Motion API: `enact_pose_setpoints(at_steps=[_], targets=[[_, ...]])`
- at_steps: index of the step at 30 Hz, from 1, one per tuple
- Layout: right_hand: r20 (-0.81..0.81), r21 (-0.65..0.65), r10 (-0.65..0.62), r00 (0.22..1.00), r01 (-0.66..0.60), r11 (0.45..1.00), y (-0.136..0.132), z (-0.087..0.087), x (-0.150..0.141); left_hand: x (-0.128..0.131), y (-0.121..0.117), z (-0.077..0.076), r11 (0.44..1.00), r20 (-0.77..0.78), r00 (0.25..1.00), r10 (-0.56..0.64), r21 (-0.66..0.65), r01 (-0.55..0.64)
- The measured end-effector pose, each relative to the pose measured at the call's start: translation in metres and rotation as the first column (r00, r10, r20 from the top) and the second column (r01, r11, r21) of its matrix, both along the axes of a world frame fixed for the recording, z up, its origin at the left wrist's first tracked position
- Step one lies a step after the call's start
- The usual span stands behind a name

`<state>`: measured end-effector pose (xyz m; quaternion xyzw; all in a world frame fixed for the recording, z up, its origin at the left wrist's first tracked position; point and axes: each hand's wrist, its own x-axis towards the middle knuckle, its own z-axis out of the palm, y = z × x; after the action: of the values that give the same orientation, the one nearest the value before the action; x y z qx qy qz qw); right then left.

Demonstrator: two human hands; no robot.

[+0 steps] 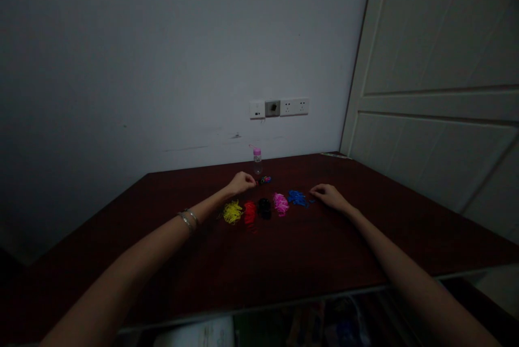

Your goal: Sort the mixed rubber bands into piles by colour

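Note:
On the dark red table lie small piles of what look like rubber bands: yellow [232, 212], red [250, 212], black [264, 208], pink [280, 204] and blue [298, 198]. Behind them is a small mixed-colour pile [266, 179]. My left hand [242, 182] reaches to the left edge of this mixed pile, thumb and fingers pinched; what is between them is too small to tell. To the right of the blue pile, my right hand [327, 195] rests low over the table, fingertips drawn together near a loose blue bit [312, 201]. Anything it holds is hidden.
A clear bottle with a pink cap [257, 161] stands behind the mixed pile. Wall sockets [294, 107] are above it. A white panelled door [438, 82] borders the right side. Under the table's front edge [259, 312] are stored items, dim and unclear.

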<state>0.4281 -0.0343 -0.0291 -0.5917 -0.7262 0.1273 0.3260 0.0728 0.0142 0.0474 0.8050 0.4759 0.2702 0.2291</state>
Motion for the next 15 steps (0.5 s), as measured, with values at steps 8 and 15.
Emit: enact_pose_setpoints(at_steps=[8,15], targets=[[0.011,0.0,0.022,1.0,-0.022,1.0,0.001,0.0,0.0,0.008,-0.019,-0.008,0.982,-0.118,0.976,-0.181,-0.076,0.173],[0.016,0.009,0.018,1.0,-0.018,1.0,-0.002,0.002,-0.001,-0.007,0.004,-0.021,0.996,-0.004,0.997,-0.071,-0.058,0.07]])
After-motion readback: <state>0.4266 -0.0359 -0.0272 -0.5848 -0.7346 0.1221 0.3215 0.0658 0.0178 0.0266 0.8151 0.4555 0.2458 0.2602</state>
